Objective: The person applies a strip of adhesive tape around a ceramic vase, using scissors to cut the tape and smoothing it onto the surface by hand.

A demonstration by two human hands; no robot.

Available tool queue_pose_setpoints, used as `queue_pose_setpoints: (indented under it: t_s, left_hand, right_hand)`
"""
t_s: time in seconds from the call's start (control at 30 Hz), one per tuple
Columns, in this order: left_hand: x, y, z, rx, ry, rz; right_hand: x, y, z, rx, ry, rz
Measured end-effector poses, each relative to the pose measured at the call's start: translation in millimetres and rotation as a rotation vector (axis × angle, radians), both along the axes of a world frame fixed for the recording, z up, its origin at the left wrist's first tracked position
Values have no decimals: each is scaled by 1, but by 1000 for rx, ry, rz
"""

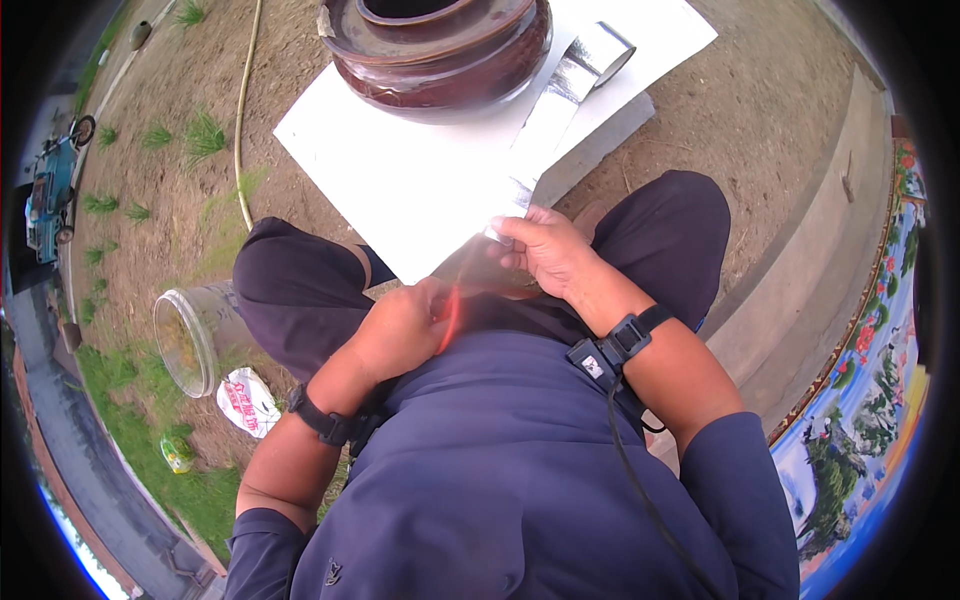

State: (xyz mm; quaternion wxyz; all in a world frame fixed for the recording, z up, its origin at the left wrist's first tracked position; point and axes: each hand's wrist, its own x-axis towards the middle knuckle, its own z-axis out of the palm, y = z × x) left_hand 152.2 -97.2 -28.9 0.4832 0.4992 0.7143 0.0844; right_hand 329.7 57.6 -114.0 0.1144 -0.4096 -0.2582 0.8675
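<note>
silver foil tape (548,120) is running as a long strip from its roll (610,48), which is lying on the white board (400,190) at about one o'clock from the person, down to the hands at the centre of the view. the right hand (545,250) is pinching the free end of the strip between thumb and fingertips, closed on it just above the lap. the left hand (405,325) is curled shut at about seven o'clock from the right one, and it is gripping something thin with an orange-red glint (a small cutter or a liner edge, too blurred to tell which).

judging from this, the step in hand is drawing out a length of tape and getting it ready to be cut or peeled. the next move is calling for keeping the strip taut and flat so it is not folding onto itself, and for bringing the left hand's edge squarely across the tape near the right fingertips.

a dark brown glazed jar (440,45) is standing on the board at twelve o'clock, just beside the roll. a clear plastic jar (190,340) is lying on its side on the dirt at nine o'clock, with a small white packet (248,400) near it. a thin hose (243,110) is trailing across the ground at eleven o'clock.
</note>
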Motion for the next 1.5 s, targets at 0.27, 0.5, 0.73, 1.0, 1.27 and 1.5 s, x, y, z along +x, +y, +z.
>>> queue_pose_setpoints:
  t_s: [0.27,0.5,0.73,1.0,1.27,1.5]
  left_hand:
    - [0,0,-3,14,32,-16]
    - [0,5,1,34,87,-48]
    - [-1,3,-2,67,74,-44]
    - [-2,4,-2,63,55,-27]
    - [-2,7,-6,60,74,-38]
    - [-2,3,-10,50,9,-11]
  right_hand:
    - [0,0,6,12,-21,0]
    - [0,-1,2,18,-16,28]
    - [0,-1,3,27,-6,41]
    - [-1,0,3,37,-2,49]
    - [0,0,5,49,-12,69]
    - [0,-2,6,-3,-33,79]
